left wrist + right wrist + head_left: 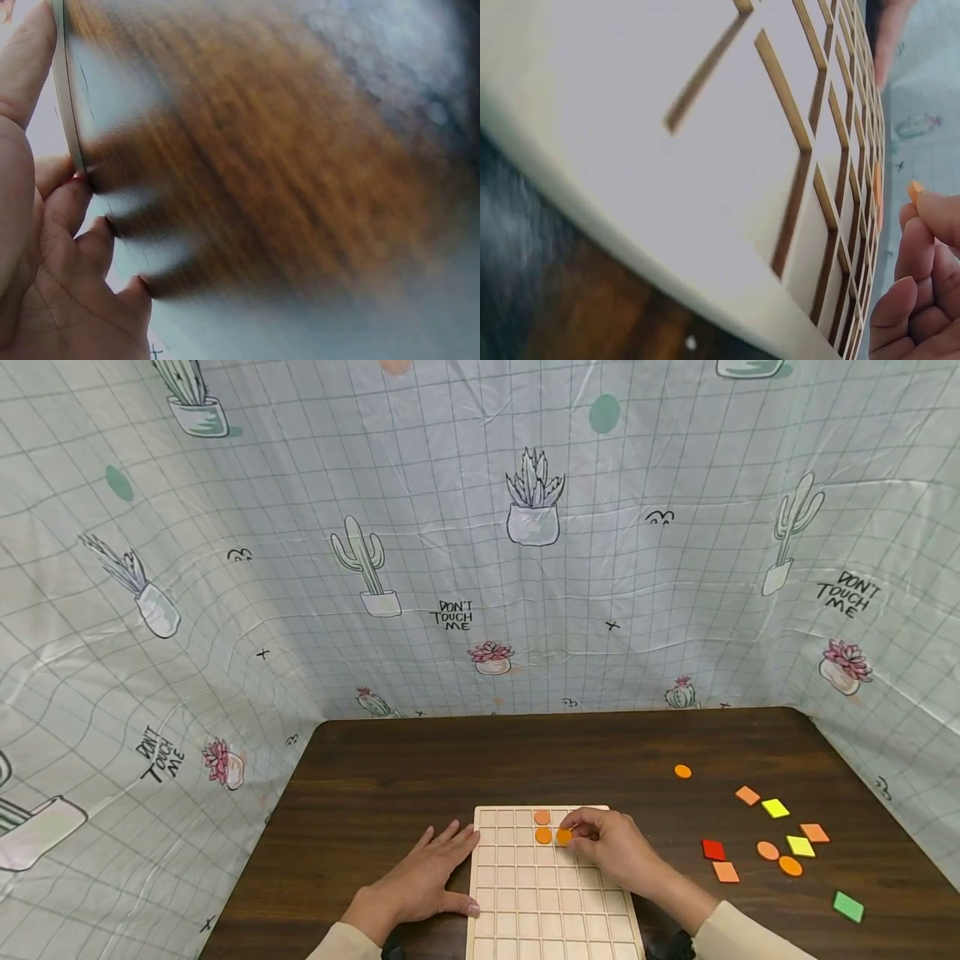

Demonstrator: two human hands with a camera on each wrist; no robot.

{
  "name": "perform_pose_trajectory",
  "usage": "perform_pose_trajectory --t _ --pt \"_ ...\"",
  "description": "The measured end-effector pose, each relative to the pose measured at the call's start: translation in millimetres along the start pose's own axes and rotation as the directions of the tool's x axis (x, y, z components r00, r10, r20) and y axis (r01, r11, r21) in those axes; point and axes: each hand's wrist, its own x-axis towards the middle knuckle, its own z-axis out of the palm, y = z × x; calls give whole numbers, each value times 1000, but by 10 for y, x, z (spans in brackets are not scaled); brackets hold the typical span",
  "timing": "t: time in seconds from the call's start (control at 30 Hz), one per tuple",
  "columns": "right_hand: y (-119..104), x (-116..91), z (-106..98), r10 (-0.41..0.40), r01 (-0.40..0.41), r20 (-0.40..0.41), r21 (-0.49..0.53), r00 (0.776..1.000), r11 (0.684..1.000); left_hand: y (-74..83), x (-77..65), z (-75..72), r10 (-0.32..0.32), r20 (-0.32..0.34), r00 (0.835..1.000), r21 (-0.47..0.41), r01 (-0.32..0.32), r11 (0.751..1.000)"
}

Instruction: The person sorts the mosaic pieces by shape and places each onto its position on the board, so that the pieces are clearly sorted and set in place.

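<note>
Orange disc (564,837) was on the upper part of the wooden board (528,927), beside two laid discs (542,817), pinched by the right hand (613,848). Left hand (422,882), fingers straight, touched the left edge. Step judged: placing; next move seemed to call for centring, then release.

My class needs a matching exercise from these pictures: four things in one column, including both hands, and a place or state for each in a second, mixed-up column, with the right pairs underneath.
Column one
1. left hand
2. green piece
3. right hand
4. red square

Column two
A. pinching an orange disc over the board
B. lying beside an orange square
C. resting at the board's left edge
D. lying farthest right of the loose pieces in the head view

Right pairs: 1-C, 2-D, 3-A, 4-B
</note>
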Motion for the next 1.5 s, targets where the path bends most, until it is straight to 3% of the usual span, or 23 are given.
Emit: perform_pose_trajectory --t 0.67,1.5 --pt "-74 -13 202 -42 38 68 45 997 998 2 -2 13 -1 -11 1000 -19 1 1000" --pt "-110 -17 262 -36 40 86 -43 996 998 11 -10 10 10 -37 999 1 -10 1000"
